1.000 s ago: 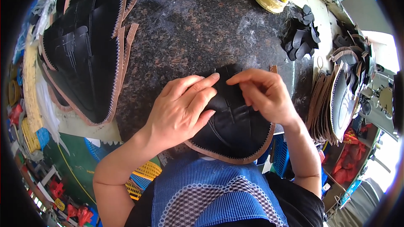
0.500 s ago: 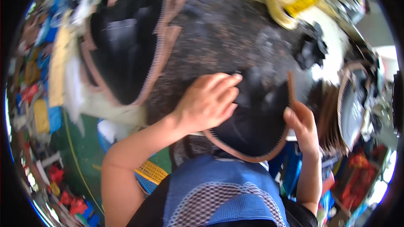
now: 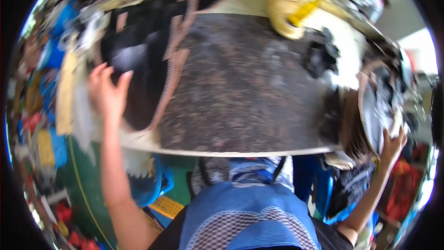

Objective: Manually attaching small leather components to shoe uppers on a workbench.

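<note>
My left hand [image 3: 108, 92] is at the left edge of a pile of black curved pieces [image 3: 145, 71] with zigzag-cut brown edging. Its thumb and fingers are spread, and nothing shows between them. My right hand [image 3: 393, 143] reaches out to the far right, beside a standing stack of similar brown-edged pieces [image 3: 354, 125] with a grey face at its outer side. Something pale [image 3: 397, 121] lies at its fingertips. Blur hides whether the fingers grip it.
A dark, worn mat [image 3: 240, 83] covers the middle of the white table [image 3: 208, 151]. Crumpled black material [image 3: 322, 53] lies on its right part, near a yellow curved object [image 3: 280, 14] at the back. Below the table edge are a blue basket [image 3: 159, 185] and a yellow crate [image 3: 167, 206].
The black piece that both hands handled over the mat's front edge is gone from there. My left hand moved left to the pile; my right hand moved right past the stack.
</note>
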`<state>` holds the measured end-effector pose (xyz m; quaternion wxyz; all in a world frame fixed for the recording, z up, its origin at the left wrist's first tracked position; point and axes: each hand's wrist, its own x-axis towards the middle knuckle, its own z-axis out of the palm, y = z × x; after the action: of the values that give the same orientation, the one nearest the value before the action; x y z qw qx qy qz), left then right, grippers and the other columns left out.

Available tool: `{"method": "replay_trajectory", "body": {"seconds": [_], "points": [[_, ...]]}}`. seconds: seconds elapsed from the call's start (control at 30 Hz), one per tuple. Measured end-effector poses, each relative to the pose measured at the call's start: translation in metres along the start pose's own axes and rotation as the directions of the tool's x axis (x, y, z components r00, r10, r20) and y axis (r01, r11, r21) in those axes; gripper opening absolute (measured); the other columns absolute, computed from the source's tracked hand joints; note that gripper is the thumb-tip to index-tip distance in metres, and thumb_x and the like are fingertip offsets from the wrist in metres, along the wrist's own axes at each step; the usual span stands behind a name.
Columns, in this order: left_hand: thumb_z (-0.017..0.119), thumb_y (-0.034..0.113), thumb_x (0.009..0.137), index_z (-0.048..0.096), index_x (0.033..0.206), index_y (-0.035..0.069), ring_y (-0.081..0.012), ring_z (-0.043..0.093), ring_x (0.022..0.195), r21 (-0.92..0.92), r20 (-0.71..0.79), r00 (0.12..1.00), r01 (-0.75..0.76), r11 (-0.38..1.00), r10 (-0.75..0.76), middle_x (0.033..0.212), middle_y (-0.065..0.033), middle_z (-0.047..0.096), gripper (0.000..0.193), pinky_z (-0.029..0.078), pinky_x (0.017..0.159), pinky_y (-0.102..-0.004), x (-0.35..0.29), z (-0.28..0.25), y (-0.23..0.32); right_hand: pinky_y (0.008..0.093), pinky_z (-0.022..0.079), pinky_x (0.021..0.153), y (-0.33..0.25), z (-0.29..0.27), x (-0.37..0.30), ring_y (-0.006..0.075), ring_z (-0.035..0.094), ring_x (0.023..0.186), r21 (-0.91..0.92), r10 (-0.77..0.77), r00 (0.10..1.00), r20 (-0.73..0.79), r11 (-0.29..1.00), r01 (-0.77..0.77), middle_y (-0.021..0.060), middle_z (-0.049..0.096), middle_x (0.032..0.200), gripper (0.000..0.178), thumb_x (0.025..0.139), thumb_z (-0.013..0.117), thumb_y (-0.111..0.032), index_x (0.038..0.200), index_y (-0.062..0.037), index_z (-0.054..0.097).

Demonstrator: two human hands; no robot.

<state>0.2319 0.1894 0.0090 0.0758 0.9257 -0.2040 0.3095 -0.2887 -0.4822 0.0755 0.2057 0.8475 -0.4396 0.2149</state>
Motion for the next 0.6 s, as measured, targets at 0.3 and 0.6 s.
{"method": "replay_trajectory", "body": {"seconds": [0.3, 0.6], "points": [[0.068, 0.004, 0.1, 0.055, 0.097, 0.002, -0.0063, 0.051, 0.076, -0.785, 0.176, 0.983, 0.111, 0.609, 0.048, 0.084, 0.001, 0.055, 0.013, 0.044, 0.07, -0.0222, 0.016, -0.08, 0.133, 0.0277, 0.054, 0.067, -0.302, -0.084, 0.007, 0.0165, 0.069, 0.072, 0.844, -0.31, 0.941, 0.14, 0.533, 0.05, 0.0108, 0.072, 0.083, 0.007, 0.092, 0.073, -0.006, 0.096, -0.0006, 0.074], [0.079, 0.014, 0.086, 0.058, 0.13, 0.0, -0.0391, 0.056, 0.124, -0.754, 0.017, 0.952, -0.188, 0.629, 0.305, 0.128, -0.0195, 0.06, 0.051, 0.042, 0.109, -0.0493, -0.011, -0.031, 0.242, 0.0411, 0.056, 0.069, -0.34, 0.038, 0.02, 0.0308, 0.068, 0.073, 0.692, -0.304, 0.952, 0.044, 0.696, 0.191, 0.0125, 0.066, 0.081, 0.025, 0.089, 0.077, -0.024, 0.083, -0.0023, 0.067]]}}
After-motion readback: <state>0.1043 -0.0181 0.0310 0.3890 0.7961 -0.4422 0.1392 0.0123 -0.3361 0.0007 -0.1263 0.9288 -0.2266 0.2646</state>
